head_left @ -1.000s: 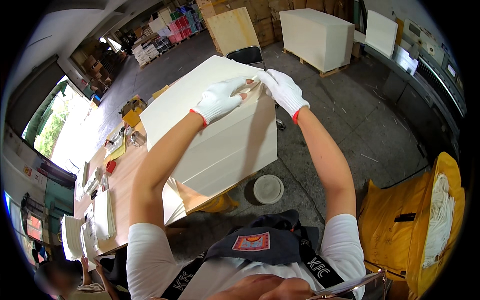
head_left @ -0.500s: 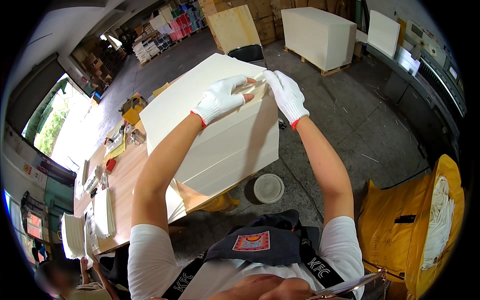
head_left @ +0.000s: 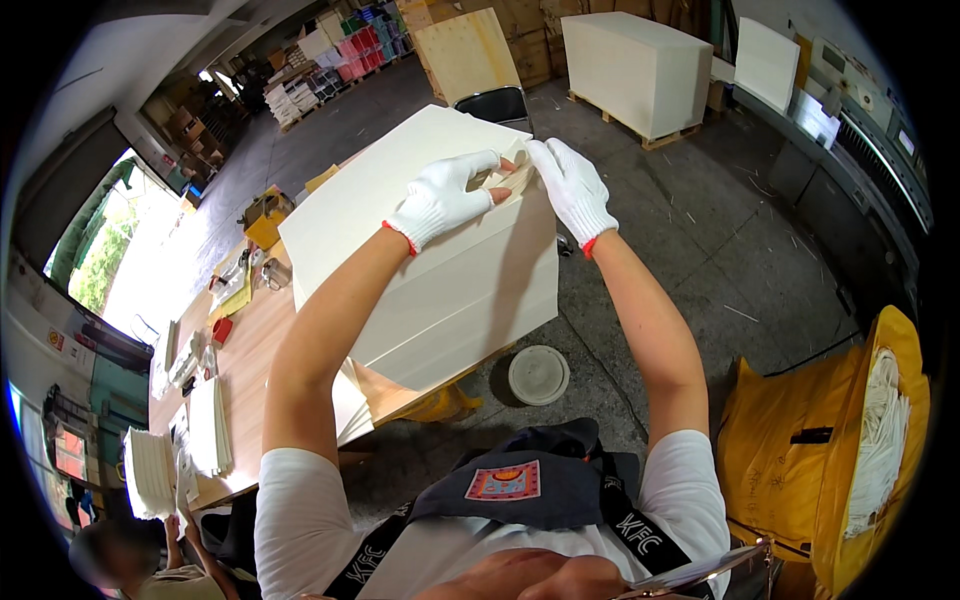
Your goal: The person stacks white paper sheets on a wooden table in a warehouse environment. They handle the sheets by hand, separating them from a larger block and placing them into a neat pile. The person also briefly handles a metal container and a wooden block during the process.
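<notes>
Large white paper sheets (head_left: 460,295) lie fanned in stepped layers across the table. At their far right corner, several loose paper edges (head_left: 518,182) bend up between my hands. My left hand (head_left: 445,200), in a white knitted glove with red cuff and bare thumb and finger tips, rests on the sheets. Its thumb and forefinger take hold of the lifted edges from either side. My right hand (head_left: 573,188), gloved alike, has its fingers together over the outer corner of the same sheets. The undersides of its fingers are hidden.
The wooden table (head_left: 255,350) carries a tape roll (head_left: 221,330), a glass mug (head_left: 275,272) and smaller white stacks (head_left: 208,425). A round bucket (head_left: 538,376) stands on the floor, a yellow sack (head_left: 800,440) at right. Another person's hands (head_left: 180,525) show lower left.
The paper edges between my hands have lifted and curled more. My left fingertips have shifted slightly with them; my right hand stays almost in place.
</notes>
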A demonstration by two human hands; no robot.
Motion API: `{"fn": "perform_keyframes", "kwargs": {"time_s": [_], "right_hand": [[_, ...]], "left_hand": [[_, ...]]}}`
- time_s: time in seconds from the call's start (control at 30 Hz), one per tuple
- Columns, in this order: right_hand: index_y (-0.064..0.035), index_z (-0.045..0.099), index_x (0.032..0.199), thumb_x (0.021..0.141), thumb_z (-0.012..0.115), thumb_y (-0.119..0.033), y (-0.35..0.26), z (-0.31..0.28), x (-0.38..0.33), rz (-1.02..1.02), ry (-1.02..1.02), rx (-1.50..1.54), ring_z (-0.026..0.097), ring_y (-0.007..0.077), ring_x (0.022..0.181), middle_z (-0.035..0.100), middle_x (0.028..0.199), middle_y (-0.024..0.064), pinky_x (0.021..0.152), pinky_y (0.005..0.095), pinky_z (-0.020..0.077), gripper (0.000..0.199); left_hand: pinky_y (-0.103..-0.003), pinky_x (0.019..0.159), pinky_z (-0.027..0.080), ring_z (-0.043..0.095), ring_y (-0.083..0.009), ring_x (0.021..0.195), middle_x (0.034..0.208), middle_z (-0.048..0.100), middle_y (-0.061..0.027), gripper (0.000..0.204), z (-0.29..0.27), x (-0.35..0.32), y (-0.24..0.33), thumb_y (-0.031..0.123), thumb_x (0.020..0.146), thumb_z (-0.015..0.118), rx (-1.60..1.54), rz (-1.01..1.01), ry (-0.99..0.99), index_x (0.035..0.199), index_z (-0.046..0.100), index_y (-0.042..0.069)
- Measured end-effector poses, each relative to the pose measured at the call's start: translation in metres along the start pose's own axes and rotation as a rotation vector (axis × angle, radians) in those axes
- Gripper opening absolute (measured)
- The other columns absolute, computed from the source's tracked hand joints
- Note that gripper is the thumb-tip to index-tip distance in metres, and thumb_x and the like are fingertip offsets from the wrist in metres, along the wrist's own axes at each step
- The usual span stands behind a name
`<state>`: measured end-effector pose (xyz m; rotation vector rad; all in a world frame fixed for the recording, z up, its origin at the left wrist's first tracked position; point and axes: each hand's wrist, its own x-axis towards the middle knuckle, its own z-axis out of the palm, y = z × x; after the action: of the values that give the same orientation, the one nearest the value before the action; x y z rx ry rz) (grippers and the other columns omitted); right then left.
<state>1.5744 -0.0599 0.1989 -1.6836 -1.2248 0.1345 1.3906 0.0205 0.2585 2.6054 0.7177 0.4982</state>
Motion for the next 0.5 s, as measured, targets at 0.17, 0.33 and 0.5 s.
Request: {"fn": "perform_keyframes", "kwargs": {"time_s": [0.17, 0.33, 0.5], "right_hand": [[-0.0080, 0.060, 0.095, 0.100, 0.035, -0.059, 0.004, 0.001, 0.001, 0.000, 0.015, 0.004, 0.063, 0.0425, 0.093, 0.066, 0.093, 0.0215, 0.077, 0.0488, 0.0463, 0.057], [-0.0078, 0.059, 0.094, 0.100, 0.036, -0.059, 0.001, -0.001, 0.000, 0.004, 0.005, 0.007, 0.062, 0.0425, 0.092, 0.065, 0.092, 0.0217, 0.076, 0.0488, 0.0461, 0.057], [-0.0077, 0.059, 0.093, 0.100, 0.037, -0.058, 0.002, 0.002, -0.002, -0.006, 0.035, 0.011, 0.062, 0.0428, 0.091, 0.065, 0.092, 0.0217, 0.075, 0.0491, 0.0459, 0.055]], "left_hand": [[-0.031, 0.076, 0.051, 0.063, -0.0163, 0.076, 0.086, 0.068, -0.0095, 0.035, -0.003, 0.000, 0.009, 0.024, 0.094, 0.060, -0.028, -0.026, -0.022, 0.128, 0.064, 0.018], [-0.033, 0.074, 0.050, 0.060, -0.0180, 0.072, 0.082, 0.064, -0.0130, 0.033, -0.002, 0.000, 0.008, 0.017, 0.099, 0.047, 0.063, 0.038, 0.002, 0.127, 0.064, 0.016], [-0.032, 0.076, 0.052, 0.064, -0.0161, 0.077, 0.086, 0.069, -0.0085, 0.029, 0.002, 0.002, -0.004, 0.022, 0.094, 0.062, 0.076, 0.115, -0.001, 0.122, 0.066, 0.017]]}}
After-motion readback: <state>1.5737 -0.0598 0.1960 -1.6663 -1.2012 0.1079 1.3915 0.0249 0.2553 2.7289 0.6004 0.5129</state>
